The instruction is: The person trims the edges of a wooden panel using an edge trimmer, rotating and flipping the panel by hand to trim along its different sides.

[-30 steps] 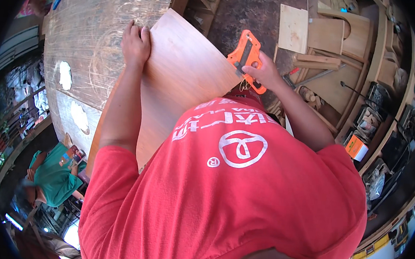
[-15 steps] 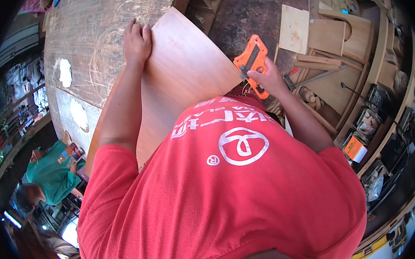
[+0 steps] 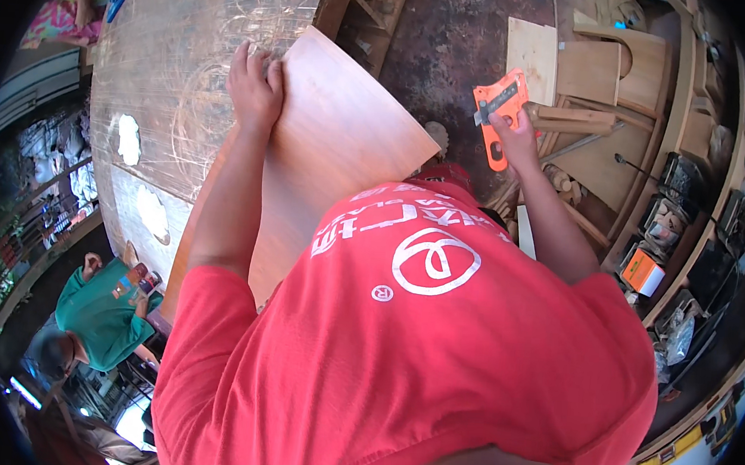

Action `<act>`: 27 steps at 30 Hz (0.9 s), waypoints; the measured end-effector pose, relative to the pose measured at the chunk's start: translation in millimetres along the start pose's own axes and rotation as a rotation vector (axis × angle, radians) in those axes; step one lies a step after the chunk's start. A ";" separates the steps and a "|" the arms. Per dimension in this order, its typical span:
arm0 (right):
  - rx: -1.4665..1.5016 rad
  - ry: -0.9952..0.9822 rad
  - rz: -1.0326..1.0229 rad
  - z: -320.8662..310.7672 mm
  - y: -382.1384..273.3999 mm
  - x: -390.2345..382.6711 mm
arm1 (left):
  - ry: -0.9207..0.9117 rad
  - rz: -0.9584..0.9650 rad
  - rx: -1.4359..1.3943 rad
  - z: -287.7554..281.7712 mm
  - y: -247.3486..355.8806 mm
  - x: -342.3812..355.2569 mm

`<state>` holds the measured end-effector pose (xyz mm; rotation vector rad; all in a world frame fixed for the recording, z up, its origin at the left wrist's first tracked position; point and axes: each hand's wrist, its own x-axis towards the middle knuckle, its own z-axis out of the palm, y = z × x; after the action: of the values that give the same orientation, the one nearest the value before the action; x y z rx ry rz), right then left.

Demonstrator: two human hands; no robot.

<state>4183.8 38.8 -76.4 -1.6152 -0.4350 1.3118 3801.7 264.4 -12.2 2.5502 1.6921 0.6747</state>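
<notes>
Workshop boards near orange tool

Cannot see the lower part of the wooden board, covered by the red shirt and left forearm, nor some fingers of the right hand, tucked behind the orange tool. Cannot make out the small bagged things at far right, nor follow the pink cloth past the view's curved edge at upper left.

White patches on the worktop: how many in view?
2: a far patch and a near patch, both left of the left hand. The board may hide more.
</notes>
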 end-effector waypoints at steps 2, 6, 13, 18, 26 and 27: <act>0.026 -0.047 -0.031 -1.1 3.3 5.4 | 0.020 0.242 0.005 -5.2 30.6 -2.3; 0.340 -0.210 -0.019 19.6 -12.7 6.3 | -0.264 0.490 -0.185 -10.2 114.1 -15.3; 0.128 -0.501 -0.161 51.8 -45.7 18.8 | -0.242 0.352 -0.197 -0.4 104.4 -5.5; -0.082 -0.617 -0.216 80.2 -63.0 48.8 | -0.086 -0.151 0.171 9.1 38.0 -0.5; -0.250 -0.871 -0.251 112.6 -94.7 82.6 | -0.265 -0.429 0.251 1.2 21.0 9.8; -0.260 -0.850 -0.240 116.2 -93.3 85.6 | -0.256 -0.424 0.264 1.1 20.2 9.7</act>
<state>4137.6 199.9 -38.3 -1.0772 -1.3110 1.7600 3823.0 264.8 -5.1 2.1737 2.2355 0.1028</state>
